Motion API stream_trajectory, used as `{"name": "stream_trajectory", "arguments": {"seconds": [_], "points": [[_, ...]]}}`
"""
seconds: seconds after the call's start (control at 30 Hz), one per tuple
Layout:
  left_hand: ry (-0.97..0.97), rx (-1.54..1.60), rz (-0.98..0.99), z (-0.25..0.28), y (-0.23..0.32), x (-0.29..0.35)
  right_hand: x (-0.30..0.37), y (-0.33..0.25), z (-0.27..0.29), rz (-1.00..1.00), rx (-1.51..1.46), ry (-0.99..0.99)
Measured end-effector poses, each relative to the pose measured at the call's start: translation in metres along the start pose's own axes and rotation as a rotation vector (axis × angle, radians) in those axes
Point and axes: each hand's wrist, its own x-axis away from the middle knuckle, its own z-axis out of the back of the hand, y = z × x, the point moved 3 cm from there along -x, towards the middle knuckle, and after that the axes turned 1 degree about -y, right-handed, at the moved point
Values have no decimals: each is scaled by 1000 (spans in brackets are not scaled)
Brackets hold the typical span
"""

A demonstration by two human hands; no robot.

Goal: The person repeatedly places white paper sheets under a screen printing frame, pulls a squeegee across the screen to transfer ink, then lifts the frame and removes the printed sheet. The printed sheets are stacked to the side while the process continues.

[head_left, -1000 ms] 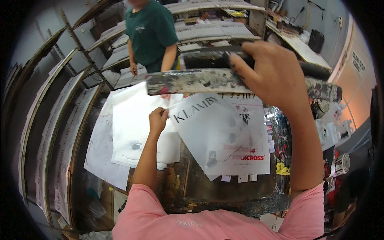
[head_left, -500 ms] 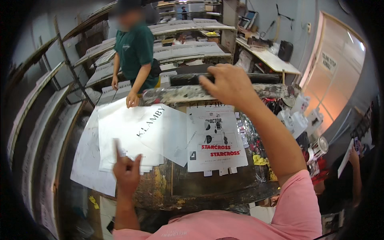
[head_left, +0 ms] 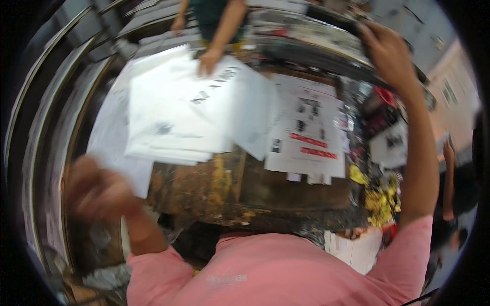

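Note:
My right hand (head_left: 390, 53) is stretched out to the far right, its fingers closed on a long black bar (head_left: 334, 19) that slants along the back of the worktable. My left hand (head_left: 99, 188) is smeared by motion, so its fingers cannot be made out. It is at the left, near the lower edge of a large white sheet (head_left: 109, 137). Beside that, a fanned stack of white sheets (head_left: 173, 107) with black lettering lies on the table. Right of the stack is a white sheet with black and red print (head_left: 306, 125).
A co-worker's hand (head_left: 209, 61) touches the stack's far edge. The worktable (head_left: 194, 188) is brown and stained. Racks of shelves (head_left: 48, 137) stand at the left. Crumpled yellow scraps (head_left: 380, 201) and a white container (head_left: 390, 145) are at the right. Another person (head_left: 457, 188) is at the far right.
The view has tipped down and swung left. My left hand has moved from over the stack to the left, beyond the table's edge. The co-worker's hand now reaches onto the stack.

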Motion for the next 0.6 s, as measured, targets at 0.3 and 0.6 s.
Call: {"name": "stream_trajectory", "arguments": {"seconds": [0.3,0.6], "points": [[-656,278,58,-110,-53,155,-3,73,-7,271,480,-61],[-1250,-42,-220,-207,-33,214,-21,64,7,274,699,-30]]}}
